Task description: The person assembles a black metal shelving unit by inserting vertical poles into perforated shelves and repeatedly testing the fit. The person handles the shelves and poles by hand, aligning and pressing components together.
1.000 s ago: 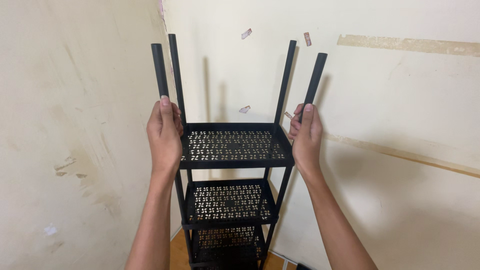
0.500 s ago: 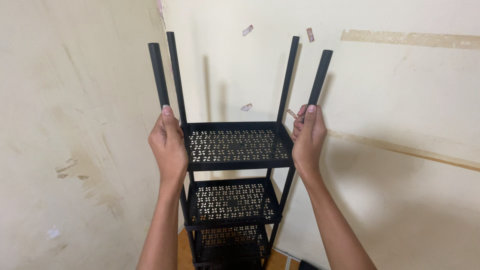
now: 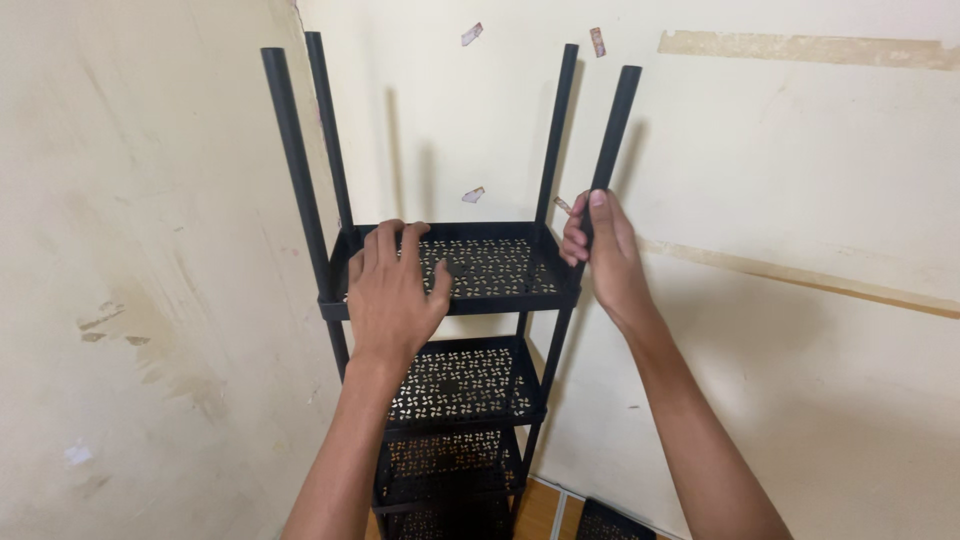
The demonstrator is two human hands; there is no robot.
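A black metal rack with perforated shelves stands in a wall corner, several black posts sticking up from its top shelf. My left hand lies flat on the top shelf, fingers spread, holding nothing. My right hand is wrapped around the front right post, just above the shelf corner. The front left post stands free beside my left hand. Two lower shelves show below.
Cream walls meet in a corner right behind the rack, with scraps of torn tape stuck on them. A strip of wooden floor and the corner of another black perforated piece show at the bottom.
My left hand has let go of the front left post and moved right onto the top shelf, fingers spread. My right hand keeps its grip on the front right post.
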